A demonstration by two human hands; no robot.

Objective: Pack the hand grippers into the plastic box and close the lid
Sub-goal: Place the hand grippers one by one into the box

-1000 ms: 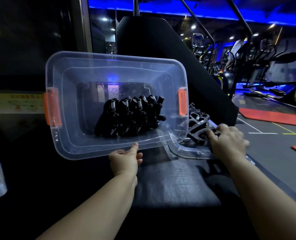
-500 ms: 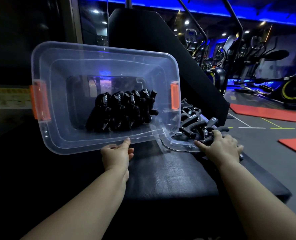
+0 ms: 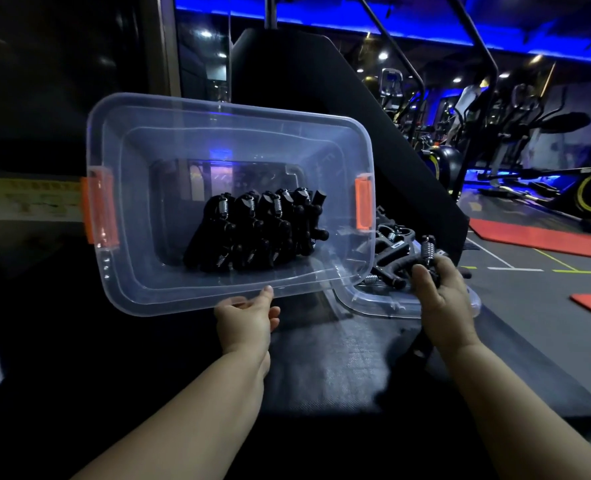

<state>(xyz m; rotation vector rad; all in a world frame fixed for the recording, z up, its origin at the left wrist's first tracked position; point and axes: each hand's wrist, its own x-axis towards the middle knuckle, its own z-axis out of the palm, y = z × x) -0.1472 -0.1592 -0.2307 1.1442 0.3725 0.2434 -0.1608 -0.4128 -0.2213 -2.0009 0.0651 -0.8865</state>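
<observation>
Black spring-loaded hand grippers (image 3: 256, 233) are partly packed, as your head view shows: a row of them sits side by side deep inside the clear rectangular plastic box (image 3: 218, 133) with orange latches (image 3: 98, 209). You hold the box tipped up, its open mouth facing you.

Your left hand (image 3: 245, 320) grips the box's near rim, thumb on the edge and fingers tucked beneath. Your right hand (image 3: 443, 292) is wrapped round one more black hand gripper (image 3: 427, 252), its steel spring sticking up above your fingers, just beside the box's lower right corner.

A small heap of loose grippers (image 3: 391, 244) lies on the clear plastic lid (image 3: 391, 306), which rests flat on the dark padded counter (image 3: 339, 358) (they overlap, so you cannot count them from here).

I judge you roughly halfway. The gripper in your hand goes in, then the heap. After that the box must be set down, the lid put on and both latches snapped.
</observation>
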